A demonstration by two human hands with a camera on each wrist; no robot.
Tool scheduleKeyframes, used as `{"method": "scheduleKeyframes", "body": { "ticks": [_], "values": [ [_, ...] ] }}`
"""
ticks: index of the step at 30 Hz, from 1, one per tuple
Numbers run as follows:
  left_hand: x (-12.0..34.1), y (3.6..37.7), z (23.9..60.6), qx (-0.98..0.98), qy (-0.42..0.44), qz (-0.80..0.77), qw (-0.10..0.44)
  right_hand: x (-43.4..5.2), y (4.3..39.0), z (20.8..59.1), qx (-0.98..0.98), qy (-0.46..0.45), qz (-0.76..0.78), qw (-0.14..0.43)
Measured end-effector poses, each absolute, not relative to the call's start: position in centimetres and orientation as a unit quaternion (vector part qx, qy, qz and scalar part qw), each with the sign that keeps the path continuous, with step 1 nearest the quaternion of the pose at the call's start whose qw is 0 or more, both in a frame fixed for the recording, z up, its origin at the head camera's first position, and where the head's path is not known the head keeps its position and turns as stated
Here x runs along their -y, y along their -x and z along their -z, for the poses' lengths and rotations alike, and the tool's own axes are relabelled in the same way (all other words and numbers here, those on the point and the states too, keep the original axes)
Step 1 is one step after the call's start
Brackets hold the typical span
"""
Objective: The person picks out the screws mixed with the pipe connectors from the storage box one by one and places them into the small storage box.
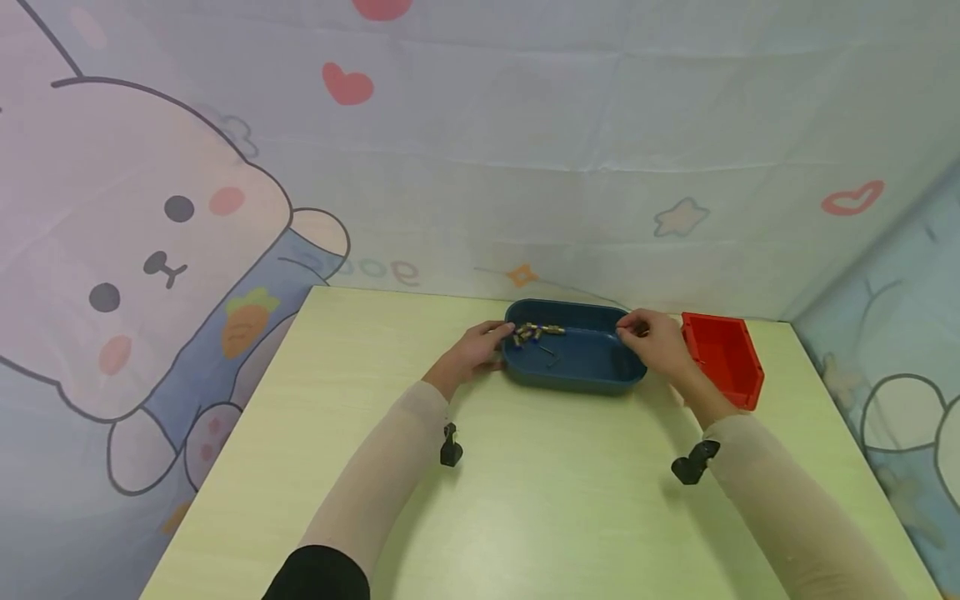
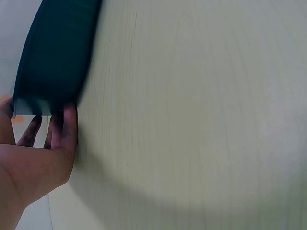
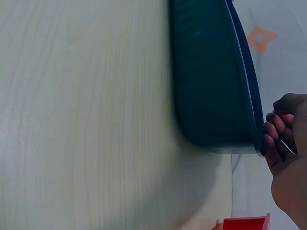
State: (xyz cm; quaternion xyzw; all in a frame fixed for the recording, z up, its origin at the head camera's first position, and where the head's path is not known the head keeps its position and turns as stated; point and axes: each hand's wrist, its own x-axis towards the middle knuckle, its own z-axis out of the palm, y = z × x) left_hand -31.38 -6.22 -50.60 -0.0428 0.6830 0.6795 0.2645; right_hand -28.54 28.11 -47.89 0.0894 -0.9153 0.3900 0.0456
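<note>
A dark blue tray (image 1: 573, 379) is near the back of the table, with several small brass-coloured pieces (image 1: 531, 332) with blue bits at its left end. A thin, bent metal piece (image 1: 549, 352) lies by them. My left hand (image 1: 476, 346) grips the tray's left end, thumb at the rim and fingers lower down its outside. At the right end is my right hand (image 1: 654, 337), its thumb and forefinger drawn together over the rim. In the right wrist view its other fingers (image 3: 271, 146) curl right at the rim. I cannot tell whether anything small is between the fingertips.
A red plastic bin (image 1: 723, 358) stands close to the right of the tray, near my right forearm. The pale wooden table (image 1: 555, 500) ends at a printed cloth backdrop (image 1: 570, 167) behind the tray. A black wrist camera (image 1: 696, 462) hangs at the right sleeve.
</note>
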Motion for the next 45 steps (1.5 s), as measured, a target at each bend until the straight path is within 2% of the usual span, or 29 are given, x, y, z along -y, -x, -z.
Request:
{"method": "scheduleKeyframes", "body": {
  "ticks": [45],
  "values": [
    [6.4,31.2,49.9,-0.683,0.046,-0.678,0.268,-21.6,30.0,48.5,0.905,-0.113,-0.410,0.006]
  ]
}}
